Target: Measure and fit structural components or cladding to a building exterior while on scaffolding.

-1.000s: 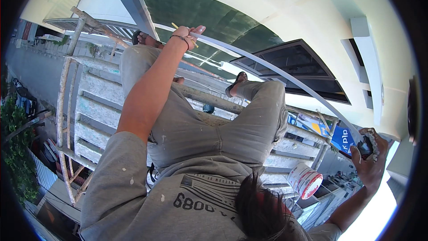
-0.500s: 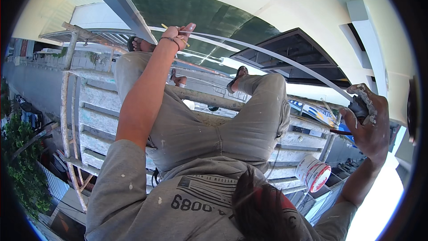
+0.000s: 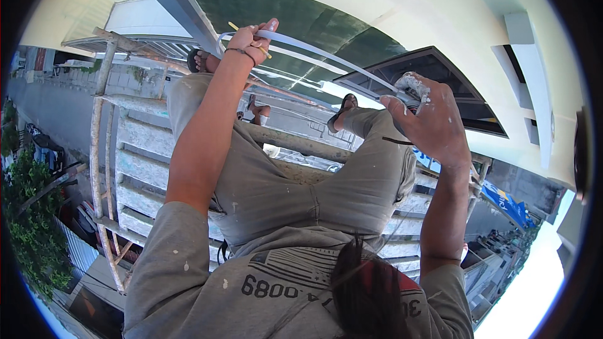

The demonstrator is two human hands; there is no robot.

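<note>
A pale, narrow strip (image 3: 295, 41) bows through the air between both hands, in front of the legs — the left hand (image 3: 250, 43) pinches it together with a yellow stick (image 3: 265, 52), while the right hand (image 3: 433, 116) is wrapped around a partly hidden case (image 3: 409, 102) at its other end. Under the grey trousers (image 3: 270, 182) run scaffold slats (image 3: 143, 136) — beyond, a dark-framed window (image 3: 461, 91)

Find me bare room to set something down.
Bare slats show between left post and left forearm, though gaps part them. Crowded: between left hand and right hand, where the strip runs; window and right knee crowd the right hand in view.
</note>
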